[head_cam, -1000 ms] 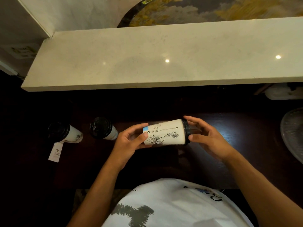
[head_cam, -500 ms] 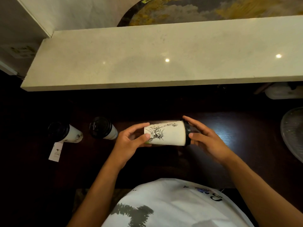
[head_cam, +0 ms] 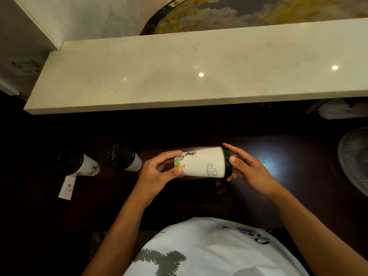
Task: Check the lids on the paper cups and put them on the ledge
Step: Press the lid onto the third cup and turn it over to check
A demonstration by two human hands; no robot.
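A white paper cup [head_cam: 201, 165] with black line drawings lies sideways in the air above the dark table, its black lid [head_cam: 227, 162] pointing right. My left hand [head_cam: 159, 174] grips the cup's base end. My right hand [head_cam: 250, 170] wraps its fingers around the lid end. Two more lidded cups stand on the table to the left: one [head_cam: 124, 160] close to my left hand, the other [head_cam: 76, 163] farther left. The pale stone ledge [head_cam: 199, 72] runs across the view behind them with nothing on it.
A paper tag [head_cam: 66, 188] lies by the far-left cup. A glass dish [head_cam: 354, 160] sits at the right edge of the dark table [head_cam: 278, 192]. A white object [head_cam: 336, 111] rests under the ledge at the right. My white shirt fills the bottom.
The cup has rolled about its long axis between my hands: the statue drawing has turned up toward the far side and a wave drawing now faces me. Both hands stay in place.
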